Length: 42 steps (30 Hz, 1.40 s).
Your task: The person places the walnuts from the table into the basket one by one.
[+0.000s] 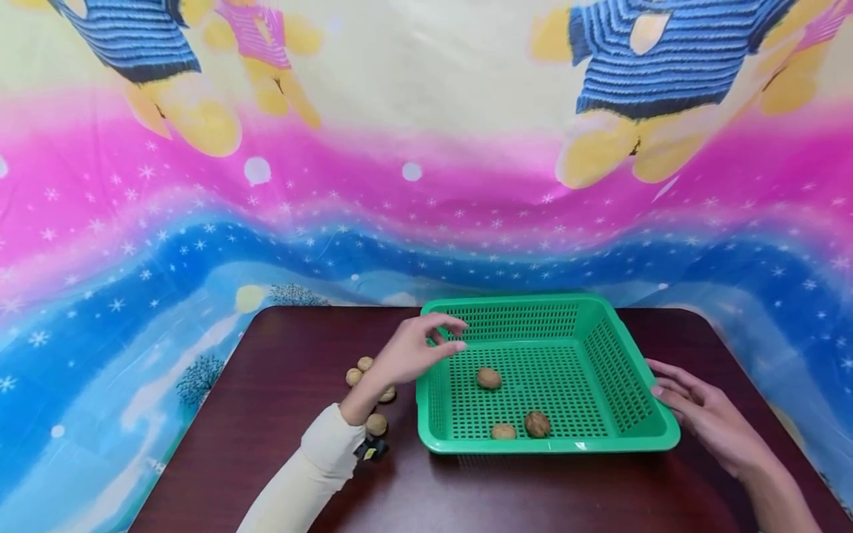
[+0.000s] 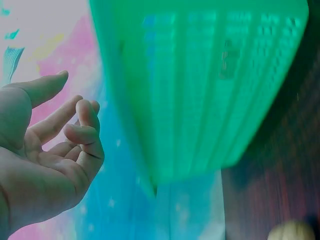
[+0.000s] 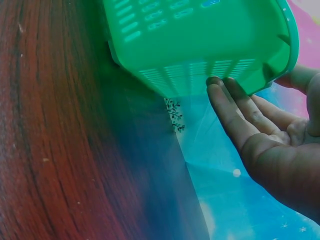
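Three walnuts (image 1: 537,424) are being held in the green basket (image 1: 600,445), one lying left of the middle of its slotted floor and two just beside each other near the front wall. The basket is being supported by the dark table (image 1: 226,474), to the right of a loose group of walnuts (image 1: 376,424); part of that group is being hidden by the left wrist (image 1: 362,396), so a full count cannot be told.

The left hand (image 1: 418,348) is being held over the basket's left rim, its fingers loosely bent, the thumb standing apart from them, and nothing is being gripped. The right hand (image 1: 709,418) is being rested at the basket's right end: its fingers are being laid nearly straight against the outer wall, with the thumb at the rim, and no curl round the basket is being shown.

By judgement, the basket is being steadied from the right while the left hand is being left free. Light, even pressure is being called for there, since the basket could be slid by a hard push. Any walnut is best being pinched across its widest part and released low, as a round shell could be bounced. Room is being needed between the pale sleeve (image 1: 313,466) and the loose walnuts, which could be rolled by a brush.
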Motion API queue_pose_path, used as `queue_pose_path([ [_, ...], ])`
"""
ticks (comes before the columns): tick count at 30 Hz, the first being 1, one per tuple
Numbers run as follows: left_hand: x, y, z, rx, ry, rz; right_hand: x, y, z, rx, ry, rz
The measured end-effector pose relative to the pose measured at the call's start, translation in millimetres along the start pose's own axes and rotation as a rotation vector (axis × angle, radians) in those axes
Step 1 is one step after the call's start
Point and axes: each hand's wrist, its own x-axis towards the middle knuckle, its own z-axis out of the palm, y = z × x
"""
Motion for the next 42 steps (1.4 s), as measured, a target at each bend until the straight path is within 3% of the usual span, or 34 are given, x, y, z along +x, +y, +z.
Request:
queue_pose_path([
  [7,-26.3,-24.9,-31.5,-0.052,0.136,-0.103,-3.3,-1.0,3.4,0.055,-0.019,-0.04],
  [16,-70.3,-67.9,-57.5,-0.069,0.26,-0.29,-2.8,-3.2,4.1,-0.034,0.015,0.0],
  [28,-96.3,-105.2,-63.9,0.015,0.255,-0.46,-2.8,-0.6,-0.7,-0.011,-0.005,0.009],
  [34,-99.6,-120.5,-58.6,0.048,0.222,-0.499,-3.3,0.5,-0.4,0.01,-0.017,-0.001],
  [42,-100.5,-129.8,-56.2,0.067,0.203,-0.529,-2.5,1.4,-0.3,0.037,-0.035,-0.03],
])
